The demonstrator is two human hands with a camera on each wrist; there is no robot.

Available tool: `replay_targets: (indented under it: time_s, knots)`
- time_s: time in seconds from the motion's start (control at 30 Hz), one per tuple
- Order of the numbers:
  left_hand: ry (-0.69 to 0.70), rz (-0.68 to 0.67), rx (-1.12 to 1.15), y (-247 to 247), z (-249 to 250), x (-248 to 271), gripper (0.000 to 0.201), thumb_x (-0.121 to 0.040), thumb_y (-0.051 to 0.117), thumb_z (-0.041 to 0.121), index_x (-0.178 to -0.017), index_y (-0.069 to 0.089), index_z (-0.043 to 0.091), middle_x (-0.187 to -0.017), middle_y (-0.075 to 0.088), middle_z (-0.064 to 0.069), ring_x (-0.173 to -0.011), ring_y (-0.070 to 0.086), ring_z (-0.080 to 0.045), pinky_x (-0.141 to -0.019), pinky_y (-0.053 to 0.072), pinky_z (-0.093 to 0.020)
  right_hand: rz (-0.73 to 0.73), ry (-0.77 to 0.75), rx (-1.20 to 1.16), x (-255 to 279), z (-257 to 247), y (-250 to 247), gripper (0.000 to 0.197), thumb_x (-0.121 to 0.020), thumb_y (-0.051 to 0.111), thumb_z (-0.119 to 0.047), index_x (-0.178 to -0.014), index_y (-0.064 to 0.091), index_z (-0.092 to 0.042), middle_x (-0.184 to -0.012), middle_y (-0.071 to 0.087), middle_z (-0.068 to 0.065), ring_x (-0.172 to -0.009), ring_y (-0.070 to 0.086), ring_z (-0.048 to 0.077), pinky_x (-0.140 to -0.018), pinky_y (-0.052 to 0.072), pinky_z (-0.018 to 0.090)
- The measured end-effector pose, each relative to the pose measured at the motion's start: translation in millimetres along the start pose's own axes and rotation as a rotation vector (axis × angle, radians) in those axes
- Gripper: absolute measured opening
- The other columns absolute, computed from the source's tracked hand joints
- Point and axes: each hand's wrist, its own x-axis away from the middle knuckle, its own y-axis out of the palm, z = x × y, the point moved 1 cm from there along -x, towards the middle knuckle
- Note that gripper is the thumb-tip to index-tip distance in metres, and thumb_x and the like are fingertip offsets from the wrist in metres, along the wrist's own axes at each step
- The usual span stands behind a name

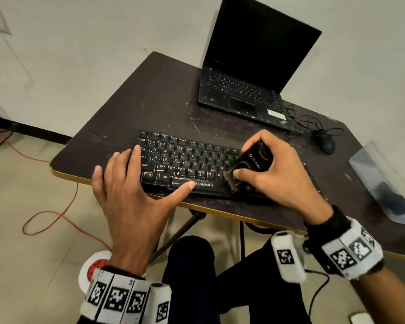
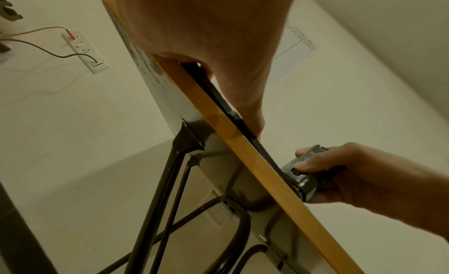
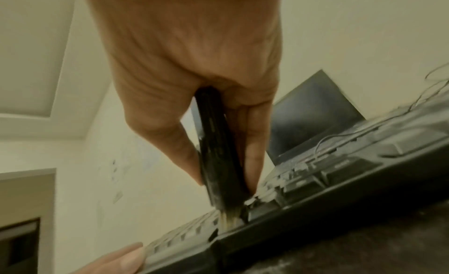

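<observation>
Bristles of the black brush [image 1: 248,163] are digging into the keyboard [image 1: 185,160], which is lying at the near edge of the table [image 1: 150,97]. The right hand [image 1: 281,176] is curling tight round the brush. The left hand [image 1: 131,197] is pressing flat, fingers spread, on the keyboard's left end. I'm thinking a hard stroke could pop a keycap or shove the keyboard off.

keyboard [image 1: 185,157] right end: hidden by right hand [image 1: 283,178] | brush [image 3: 218,153] bristles: blurred

Black, dusty keyboard [image 1: 185,164] flat near front edge of dark table [image 1: 150,97]; small black brush [image 1: 250,160] tilted, bristles down just right of spacebar.
</observation>
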Motion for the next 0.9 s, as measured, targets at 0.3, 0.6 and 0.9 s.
replay_targets:
  time_s: [0.3, 0.6, 0.9]
  knots:
    - [-0.007, 0.010, 0.006, 1, 0, 0, 0.120, -0.066, 0.055, 0.095, -0.153, 0.045, 0.013, -0.154, 0.047, -0.009, -0.153, 0.031, -0.024, -0.128, 0.004, -0.043, -0.024, 0.011, 0.000, 7, -14, 8, 0.041, -0.075, 0.092, -0.016, -0.097, 0.060, -0.031, -0.079, 0.071, -0.005, -0.072, 0.069, 0.013, -0.067, 0.056, 0.038]
    - [-0.007, 0.018, -0.003, 0, 0, 0, 0.119, -0.067, 0.056, 0.094, -0.153, 0.045, 0.012, -0.154, 0.047, -0.009, -0.153, 0.032, -0.023, -0.129, 0.005, -0.044, -0.144, -0.062, 0.023, -6, -34, 21, 0.041, -0.074, 0.091, -0.016, -0.098, 0.060, -0.031, -0.081, 0.072, -0.005, -0.072, 0.070, 0.012, -0.068, 0.058, 0.040]
    - [0.006, 0.012, -0.026, 0, -1, 1, 0.119, -0.068, 0.055, 0.094, -0.153, 0.045, 0.012, -0.154, 0.048, -0.009, -0.153, 0.032, -0.024, -0.129, 0.007, -0.045, -0.183, -0.115, 0.077, -17, -28, 18, 0.042, -0.075, 0.091, -0.019, -0.100, 0.060, -0.031, -0.085, 0.073, -0.003, -0.076, 0.072, 0.016, -0.072, 0.059, 0.046]
